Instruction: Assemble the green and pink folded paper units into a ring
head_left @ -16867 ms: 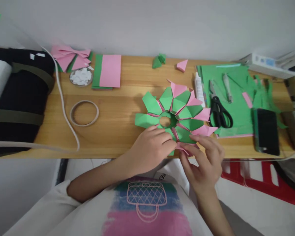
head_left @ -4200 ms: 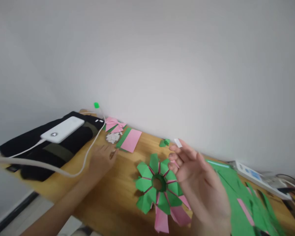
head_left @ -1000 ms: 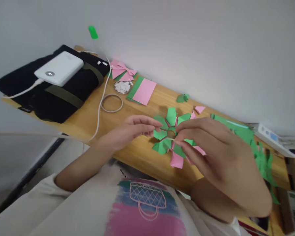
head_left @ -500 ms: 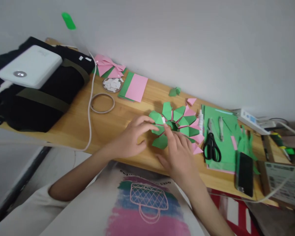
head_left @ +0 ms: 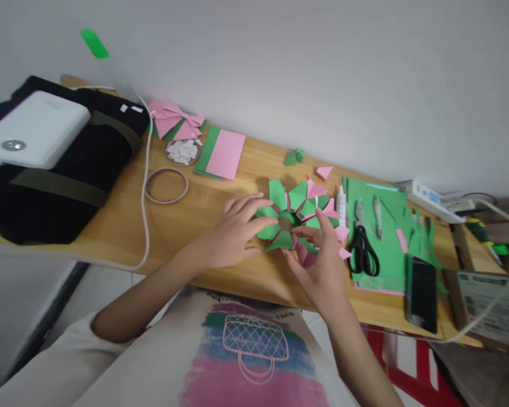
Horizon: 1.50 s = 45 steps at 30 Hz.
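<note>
Spread fingers apparently touch the paper flower.

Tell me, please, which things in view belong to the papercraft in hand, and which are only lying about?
Seem to belong: paper flower, at the left hand and right hand; dish of white scraps; green and pink sheets; scissors; white nozzle bottle.

Probably just lying about: smartphone; power bank; black folded fabric; power strip.

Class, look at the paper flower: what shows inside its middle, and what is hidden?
The wooden table shows through the middle of the paper flower. Anything under its paper is covered, and the right hand hides part of the flower.
</note>
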{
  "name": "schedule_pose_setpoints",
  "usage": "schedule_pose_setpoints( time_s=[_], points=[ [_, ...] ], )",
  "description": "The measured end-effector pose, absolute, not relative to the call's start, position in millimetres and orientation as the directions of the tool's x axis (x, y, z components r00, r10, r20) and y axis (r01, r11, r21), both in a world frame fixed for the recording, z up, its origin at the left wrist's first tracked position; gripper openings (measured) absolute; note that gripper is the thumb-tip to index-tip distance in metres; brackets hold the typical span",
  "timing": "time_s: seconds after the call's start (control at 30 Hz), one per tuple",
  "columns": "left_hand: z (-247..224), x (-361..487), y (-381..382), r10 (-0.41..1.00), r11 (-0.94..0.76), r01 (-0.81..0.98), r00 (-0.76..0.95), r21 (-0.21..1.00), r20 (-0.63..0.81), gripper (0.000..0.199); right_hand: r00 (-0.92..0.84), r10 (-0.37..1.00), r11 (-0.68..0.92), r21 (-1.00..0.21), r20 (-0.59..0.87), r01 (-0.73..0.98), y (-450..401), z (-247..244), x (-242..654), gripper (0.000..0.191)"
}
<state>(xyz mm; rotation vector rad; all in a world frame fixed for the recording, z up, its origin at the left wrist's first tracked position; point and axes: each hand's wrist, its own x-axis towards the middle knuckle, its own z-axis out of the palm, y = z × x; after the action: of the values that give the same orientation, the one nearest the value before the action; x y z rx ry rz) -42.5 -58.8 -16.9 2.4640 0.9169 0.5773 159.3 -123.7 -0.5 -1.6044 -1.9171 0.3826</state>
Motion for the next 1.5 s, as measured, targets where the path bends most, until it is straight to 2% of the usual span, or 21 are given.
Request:
schedule_pose_setpoints(
  time_s=[0.13, 0.27, 0.43, 0.6, 0.77, 0.87, 0.93, 1.1, 1.2, 1.33, 1.4, 1.5],
  points=[
    [-19.4, -28.2, -51.5, 0.63, -0.725, 0.466, 0.746, 0.507, 0.215, 0.032, -0.072, 0.965, 0.21, -0.574, 0.253, 0.791, -122.5, -2.6, 161.6, 0.077],
    [-24.2, -20.1, -46.4, 0.629, -0.705, 0.416, 0.74, 0.575, 0.237, 0.009, -0.096, 0.964, 0.22, -0.543, 0.247, 0.81, -123.2, 3.1, 166.6, 0.075],
    [-27.6, -18.6, -42.2, 0.666, -0.661, 0.384, 0.696, 0.645, 0.269, 0.008, -0.127, 0.963, 0.228, -0.472, 0.236, 0.852, -123.1, 15.8, 177.9, 0.073],
    [-20.2, -20.0, -48.4, 0.627, -0.687, 0.379, 0.741, 0.62, 0.242, 0.019, -0.097, 0.947, 0.226, -0.425, 0.305, 0.876, -121.8, 17.9, 181.1, 0.059],
    [-4.3, -12.6, -50.1, 0.537, -0.673, 0.269, 0.819, 0.689, 0.204, 0.044, -0.045, 0.925, 0.227, -0.452, 0.378, 0.863, -128.9, 11.5, 183.1, 0.056],
    [2.4, 3.6, -42.5, 0.535, -0.629, 0.235, 0.822, 0.741, 0.193, 0.027, 0.0, 0.898, 0.234, -0.48, 0.439, 0.845, -135.6, 6.3, 185.4, 0.059],
    [4.0, 17.7, -35.8, 0.531, -0.615, 0.238, 0.83, 0.752, 0.171, 0.012, 0.044, 0.881, 0.25, -0.544, 0.47, 0.801, -139.5, 2.5, 186.6, 0.062],
    [5.7, 46.6, -24.1, 0.411, -0.563, 0.158, 0.905, 0.812, 0.109, 0.006, 0.167, 0.857, 0.264, -0.694, 0.488, 0.67, -146.3, -4.4, 188.1, 0.064],
    [13.0, 53.5, -20.7, 0.374, -0.519, 0.155, 0.925, 0.84, 0.061, 0.008, 0.202, 0.859, 0.238, -0.717, 0.47, 0.655, -148.3, -0.6, 191.2, 0.06],
    [34.0, 53.2, -16.9, 0.383, -0.339, 0.219, 0.921, 0.915, -0.079, 0.016, 0.144, 0.894, 0.245, -0.73, 0.425, 0.638, -143.7, 21.8, 203.2, 0.058],
    [47.2, 50.6, -15.6, 0.377, -0.228, 0.265, 0.911, 0.937, -0.166, 0.02, 0.085, 0.939, 0.221, -0.776, 0.332, 0.591, -137.2, 40.6, 211.3, 0.055],
    [65.3, 45.7, -15.6, 0.349, -0.119, 0.29, 0.908, 0.95, -0.233, 0.017, -0.086, 0.989, 0.146, -0.859, 0.119, 0.491, -124.4, 72.4, 221.1, 0.047]
  ],
)
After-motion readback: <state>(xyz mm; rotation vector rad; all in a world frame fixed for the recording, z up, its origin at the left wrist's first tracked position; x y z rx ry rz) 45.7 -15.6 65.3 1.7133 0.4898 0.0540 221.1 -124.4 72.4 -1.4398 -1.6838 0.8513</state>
